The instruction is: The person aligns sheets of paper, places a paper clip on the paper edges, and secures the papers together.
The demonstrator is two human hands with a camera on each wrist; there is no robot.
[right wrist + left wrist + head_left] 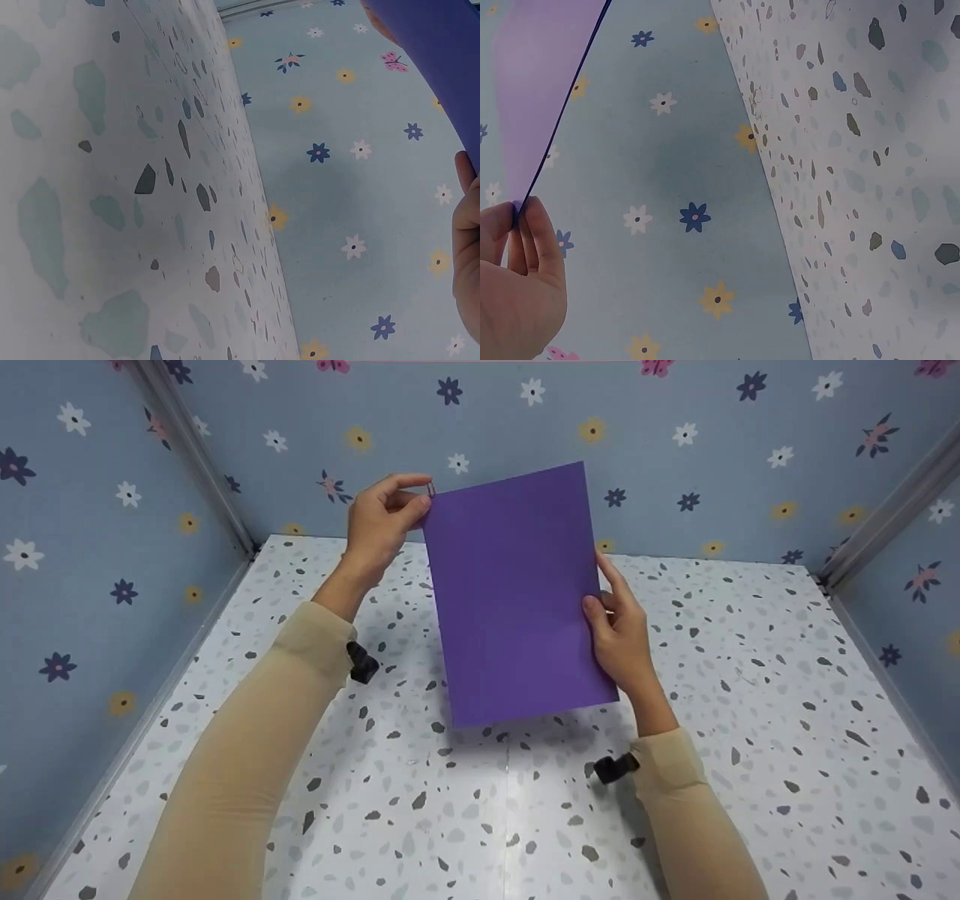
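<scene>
A purple sheet of paper (pixel 517 592) is held up, slightly tilted, over the speckled tabletop in the head view. My left hand (pixel 382 521) pinches its upper left corner between thumb and fingers. At that corner a small paper clip (pixel 430 489) stands between the index fingertip and the thumb. My right hand (pixel 622 637) grips the right edge below the middle, thumb on the front and fingers behind, partly hidden. In the left wrist view the sheet (pixel 544 82) appears nearly edge-on above the left hand (pixel 525 285). The right wrist view catches the sheet (pixel 435 52) and part of the right hand (pixel 466 255).
The white speckled tabletop (pixel 510 810) lies under both arms. Flowered blue panels rise behind it (pixel 525 420) and along the left (pixel 67 607) and right sides, with metal posts at the corners. A black wrist mount (pixel 363 663) sits on the left sleeve, another (pixel 616 768) on the right.
</scene>
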